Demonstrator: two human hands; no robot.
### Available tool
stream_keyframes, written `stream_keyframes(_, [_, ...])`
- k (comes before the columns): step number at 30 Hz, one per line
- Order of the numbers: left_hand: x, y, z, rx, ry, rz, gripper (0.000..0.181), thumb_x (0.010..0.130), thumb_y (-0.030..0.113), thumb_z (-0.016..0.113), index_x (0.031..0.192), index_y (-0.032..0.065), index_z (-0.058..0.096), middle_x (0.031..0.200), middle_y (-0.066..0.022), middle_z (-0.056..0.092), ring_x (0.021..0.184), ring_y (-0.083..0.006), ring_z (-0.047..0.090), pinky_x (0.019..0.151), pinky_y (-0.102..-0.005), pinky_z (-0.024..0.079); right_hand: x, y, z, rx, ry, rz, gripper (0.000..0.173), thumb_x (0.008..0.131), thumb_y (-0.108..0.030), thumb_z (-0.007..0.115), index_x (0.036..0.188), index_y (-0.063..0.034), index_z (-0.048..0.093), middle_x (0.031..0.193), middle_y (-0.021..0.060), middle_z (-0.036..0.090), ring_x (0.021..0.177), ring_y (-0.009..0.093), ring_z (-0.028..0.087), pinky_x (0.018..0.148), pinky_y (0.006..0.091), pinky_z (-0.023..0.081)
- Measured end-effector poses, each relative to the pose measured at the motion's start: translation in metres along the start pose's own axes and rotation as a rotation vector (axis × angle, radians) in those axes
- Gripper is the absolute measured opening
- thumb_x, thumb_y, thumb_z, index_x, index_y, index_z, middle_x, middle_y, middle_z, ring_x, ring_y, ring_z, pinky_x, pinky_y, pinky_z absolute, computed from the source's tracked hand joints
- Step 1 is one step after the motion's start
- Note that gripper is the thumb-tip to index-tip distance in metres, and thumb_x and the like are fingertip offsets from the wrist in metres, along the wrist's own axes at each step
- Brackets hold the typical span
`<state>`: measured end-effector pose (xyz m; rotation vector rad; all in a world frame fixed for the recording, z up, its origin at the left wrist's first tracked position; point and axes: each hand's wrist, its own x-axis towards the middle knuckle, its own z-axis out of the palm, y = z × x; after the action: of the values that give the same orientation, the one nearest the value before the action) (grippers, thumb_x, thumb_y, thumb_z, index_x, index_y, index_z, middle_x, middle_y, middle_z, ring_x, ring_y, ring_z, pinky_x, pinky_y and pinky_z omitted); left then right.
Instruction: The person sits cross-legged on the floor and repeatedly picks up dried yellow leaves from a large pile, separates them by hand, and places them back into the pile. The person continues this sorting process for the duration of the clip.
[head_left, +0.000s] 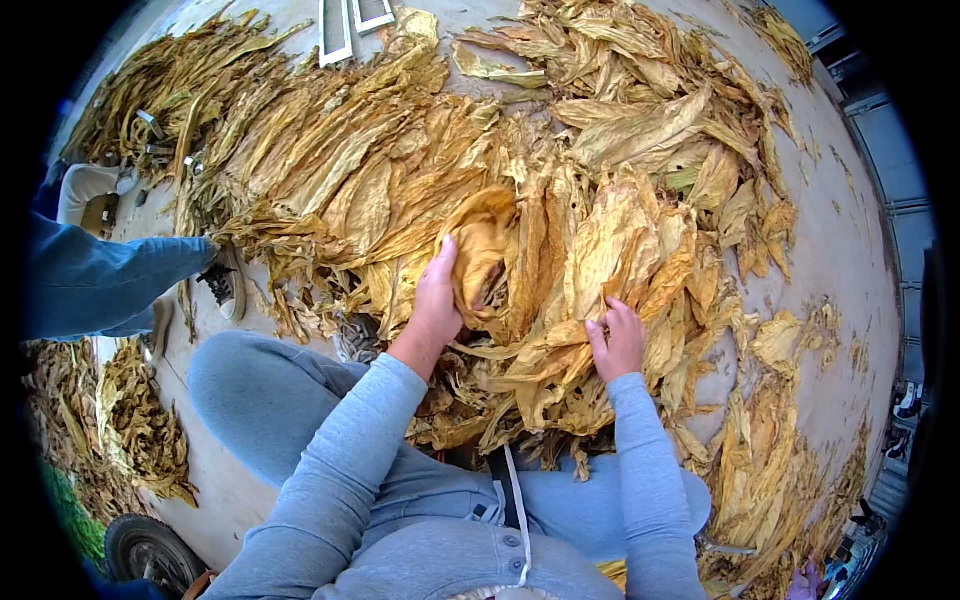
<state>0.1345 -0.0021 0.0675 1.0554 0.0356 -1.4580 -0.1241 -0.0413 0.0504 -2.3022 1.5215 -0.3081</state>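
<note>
Dried yellow-brown leaves, apparently cured tobacco, lie heaped in front of my crossed legs. My left hand (435, 304) grips a curled bunch of leaves (480, 225), thumb on the near side and its other fingers mostly hidden behind. To the right, my right hand (621, 339) has thumb and forefinger at the edge of a long dried leaf (566, 335), apparently pinching it. Just beyond that hand, a broad pale leaf (607, 247) lies on the heap. Frayed darker leaf ends (457, 390) hang over toward my lap.
Another person's jeans-clad leg (120, 277) and sneaker (225, 289) are at the left. White frames (335, 34) lie at the far side on the concrete floor (825, 247). A wheel (154, 551) stands behind me at left. More leaves (772, 480) spread along my right.
</note>
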Motion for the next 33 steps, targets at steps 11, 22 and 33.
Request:
stream_keyframes(11, [0.005,0.002,-0.017,0.173,0.226,0.181,0.035,0.091,0.029,0.037,0.112,0.0023,0.044,0.105,-0.0125,0.054,0.088,-0.0199,0.057,0.072,-0.0362,0.050,0.000,-0.002,0.000,-0.014,-0.086,0.046,0.020,0.078,-0.024,0.057,0.077,-0.0052,0.050,0.118,0.0116,0.047,0.111,0.029,0.039,0.099,0.0430,0.023])
stream_keyframes(22, [0.057,-0.033,-0.064,1.103,0.140,-0.106,0.035,0.082,0.014,0.049,0.113,-0.0028,0.042,0.098,-0.0137,0.056,0.080,-0.0231,0.056,0.069,-0.0332,0.048,0.006,-0.009,-0.023,0.163,0.291,-0.016,0.033,0.078,-0.028,0.057,0.102,-0.0062,0.050,0.127,0.0169,0.037,0.119,0.031,0.030,0.102,0.0458,0.016])
stream_keyframes(33, [0.020,-0.044,0.011,0.551,-0.226,-0.222,0.078,0.080,0.051,0.048,0.133,0.0012,0.019,0.132,-0.0180,0.030,0.120,-0.0271,0.033,0.098,-0.0354,0.028,-0.054,0.181,-0.005,0.362,-0.312,1.188,0.104,0.070,-0.074,0.033,0.129,0.0108,0.019,0.134,0.0280,0.020,0.125,0.038,0.022,0.102,0.0361,0.021])
